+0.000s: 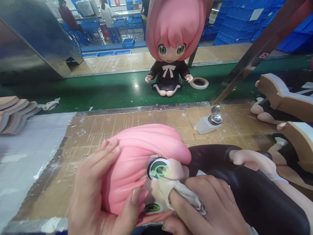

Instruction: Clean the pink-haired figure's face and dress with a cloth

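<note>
Through the head camera I found a small red-and-white label (264,55) on the slanted post, upper right, its print too small for me to read. A white sheet (256,14) clung to the stacked blue crates (232,27) behind it; I could not make out any writing there. On the counter (137,120), right of centre, stood a translucent bottle (204,126) with its metal lid flipped up; I couldn't tell its contents. The pink-haired figure (176,148) lay across the lower centre, its black-clad body reaching lower right. My left hand's (95,195) grip clasped its head across the hair, while my right (207,209) pinched a white cloth (183,188) against the face, just beside the green eye. A similar doll (174,32) sat upright at upper centre, beside a tape roll (200,87).
</note>
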{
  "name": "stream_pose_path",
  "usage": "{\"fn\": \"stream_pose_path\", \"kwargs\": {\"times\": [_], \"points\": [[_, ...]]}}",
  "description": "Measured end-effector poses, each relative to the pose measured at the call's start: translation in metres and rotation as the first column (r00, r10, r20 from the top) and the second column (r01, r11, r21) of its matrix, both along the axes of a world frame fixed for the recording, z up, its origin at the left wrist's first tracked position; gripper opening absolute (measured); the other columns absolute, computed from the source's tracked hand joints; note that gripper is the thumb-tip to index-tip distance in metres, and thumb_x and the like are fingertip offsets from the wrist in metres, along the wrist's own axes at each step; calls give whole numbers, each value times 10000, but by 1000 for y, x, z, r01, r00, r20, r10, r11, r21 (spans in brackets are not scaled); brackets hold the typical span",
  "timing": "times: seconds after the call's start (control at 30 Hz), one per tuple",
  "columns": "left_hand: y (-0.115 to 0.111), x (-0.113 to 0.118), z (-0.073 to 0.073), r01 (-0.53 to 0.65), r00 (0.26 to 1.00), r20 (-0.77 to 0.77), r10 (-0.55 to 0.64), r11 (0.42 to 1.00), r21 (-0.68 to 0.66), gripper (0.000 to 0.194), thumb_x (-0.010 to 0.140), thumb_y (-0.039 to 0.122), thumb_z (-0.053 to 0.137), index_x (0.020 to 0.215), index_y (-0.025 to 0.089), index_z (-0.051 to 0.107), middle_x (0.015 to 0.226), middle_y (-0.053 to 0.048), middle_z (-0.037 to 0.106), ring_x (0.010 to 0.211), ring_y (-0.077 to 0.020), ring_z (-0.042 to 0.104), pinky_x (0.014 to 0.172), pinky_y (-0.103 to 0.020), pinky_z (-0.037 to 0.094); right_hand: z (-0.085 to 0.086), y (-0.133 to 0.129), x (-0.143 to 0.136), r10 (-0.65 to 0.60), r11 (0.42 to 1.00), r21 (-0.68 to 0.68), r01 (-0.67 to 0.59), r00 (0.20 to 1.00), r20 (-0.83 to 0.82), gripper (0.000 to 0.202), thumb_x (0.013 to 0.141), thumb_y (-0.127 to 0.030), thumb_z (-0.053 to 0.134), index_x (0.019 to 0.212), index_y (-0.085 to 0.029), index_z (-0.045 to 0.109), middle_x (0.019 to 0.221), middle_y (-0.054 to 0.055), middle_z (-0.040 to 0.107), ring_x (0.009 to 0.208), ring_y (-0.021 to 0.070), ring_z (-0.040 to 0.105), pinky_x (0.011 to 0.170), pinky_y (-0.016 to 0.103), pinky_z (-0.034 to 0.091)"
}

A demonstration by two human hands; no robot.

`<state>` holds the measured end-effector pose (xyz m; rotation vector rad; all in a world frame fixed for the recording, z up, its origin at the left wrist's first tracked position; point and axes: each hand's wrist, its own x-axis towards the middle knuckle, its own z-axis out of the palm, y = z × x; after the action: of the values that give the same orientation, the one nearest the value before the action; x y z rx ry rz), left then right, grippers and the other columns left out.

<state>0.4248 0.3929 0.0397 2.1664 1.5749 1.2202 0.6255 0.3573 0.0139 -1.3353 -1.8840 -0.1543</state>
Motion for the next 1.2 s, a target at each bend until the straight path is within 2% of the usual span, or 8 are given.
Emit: {"fn": "stream_pose_path", "kwargs": {"times": [0.13,0.33,0.5,0.63,0.7,0.83,0.93,1.2], "points": [[-3,7,8,-38,999,8,38,999,-26,618,846,364,666,1448,406,531,1482,-19,570,1393,-390,511,1213,-671,397,0,4,-6,19,1000,13,-19,1000,-8,345,1022,-461,424,987,-259,701,840,54,573,815,215,468,774,367,327],[-6,13,10,-74,991,107,84,993,-88,473,939,362,517,1403,437,571,1478,12,584,1425,-364,494,1238,-650,359,4,0,0,27,999,-48,-24,997,74,231,1003,-370,496,962,-249,689,810,39,583,824,203,482,782,357,343],[-6,7,5,-57,993,95,65,995,-84,468,945,360,510,1404,418,576,1490,12,582,1425,-355,497,1232,-635,381,2,4,-6,0,999,51,-1,1000,23,314,1024,-413,423,951,-247,680,823,60,590,808,223,472,765,379,320],[-7,7,8,-54,993,96,61,996,-69,443,962,364,510,1398,372,587,1466,6,604,1419,-320,510,1251,-555,385,7,2,1,40,999,-24,-38,995,87,234,1013,-323,469,943,-244,678,794,39,583,815,210,473,778,364,320],[-7,10,9,-58,996,66,62,996,-64,441,966,380,523,1400,337,587,1465,-1,605,1418,-309,511,1260,-526,377,9,2,1,48,998,-46,-43,992,114,223,1010,-339,486,955,-240,678,824,47,601,833,212,483,788,364,324],[-8,15,10,-85,990,104,93,993,-83,442,961,366,534,1399,336,583,1473,-4,597,1421,-314,507,1260,-544,371,4,4,-5,-7,999,37,4,997,71,360,1034,-446,386,962,-242,674,850,73,621,825,235,480,763,381,304],[-9,14,10,-67,987,139,81,993,-101,437,958,354,526,1391,347,584,1462,-11,600,1414,-324,506,1252,-566,361,1,2,-5,-26,999,30,24,997,77,337,1037,-403,380,930,-246,658,799,53,607,804,226,471,764,373,301],[-6,3,9,4,1000,28,-2,997,-80,505,946,321,548,1449,348,516,1503,-10,549,1432,-325,469,1245,-555,336,1,3,-5,-7,1000,9,6,994,106,357,1031,-454,394,1075,-226,665,872,72,633,830,231,478,767,372,304]]}}
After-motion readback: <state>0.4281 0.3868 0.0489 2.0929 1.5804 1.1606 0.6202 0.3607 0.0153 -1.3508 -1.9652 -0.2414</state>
